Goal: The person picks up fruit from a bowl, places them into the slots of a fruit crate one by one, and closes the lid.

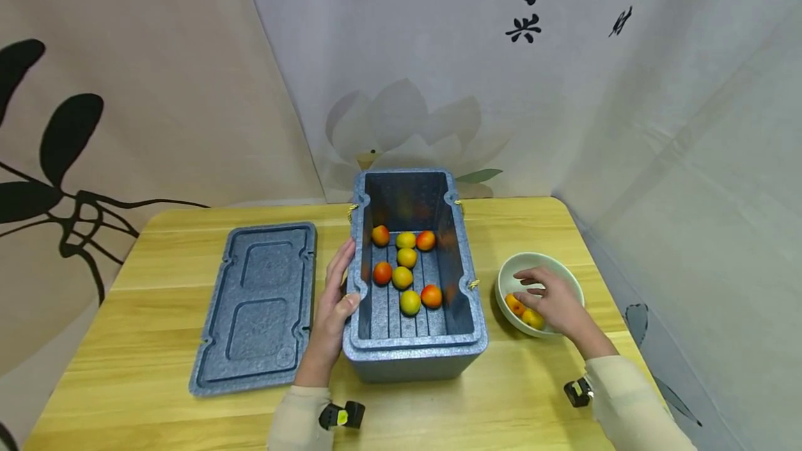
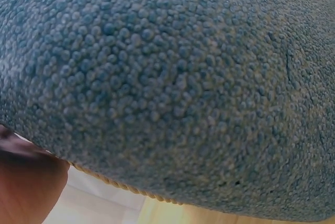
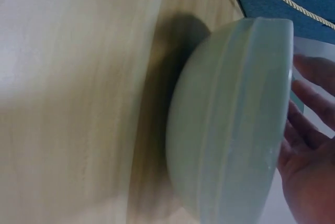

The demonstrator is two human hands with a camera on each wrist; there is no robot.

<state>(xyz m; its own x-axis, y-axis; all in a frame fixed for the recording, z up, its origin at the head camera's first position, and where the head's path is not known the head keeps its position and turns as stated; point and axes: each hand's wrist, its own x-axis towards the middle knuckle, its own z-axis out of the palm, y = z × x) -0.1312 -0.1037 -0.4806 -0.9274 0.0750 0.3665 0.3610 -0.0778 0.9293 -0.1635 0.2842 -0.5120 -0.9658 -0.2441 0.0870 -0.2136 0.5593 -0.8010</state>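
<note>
A person's right hand [image 1: 551, 301] hovers over a pale bowl [image 1: 509, 271] at the right of a wooden table [image 1: 156, 360], fingers spread and loosely bent above the fruit [image 1: 515, 305] inside; it appears to have hold of nothing yet, though the palm hides what lies beneath it. The left hand [image 1: 335, 298] steadies a grey foam box [image 1: 413, 357] at centre, fingers laid flat along its left wall and thumb hooked over the rim.

To do this step well, the judgement is that the right hand should close on one fruit at a time with the fingertips, lift clear of the rim, and let the left hand keep the light box from sliding.

Counted: eight fruit lie on the ribbed floor of the box [image 1: 402, 277], a mix of yellow and orange-red. Two fruit show in the bowl at its near-left; any more are hidden by the hand. One box, one bowl, and one lid [image 1: 260, 305], lying flat at the left of the box, just beside the left hand.
</note>
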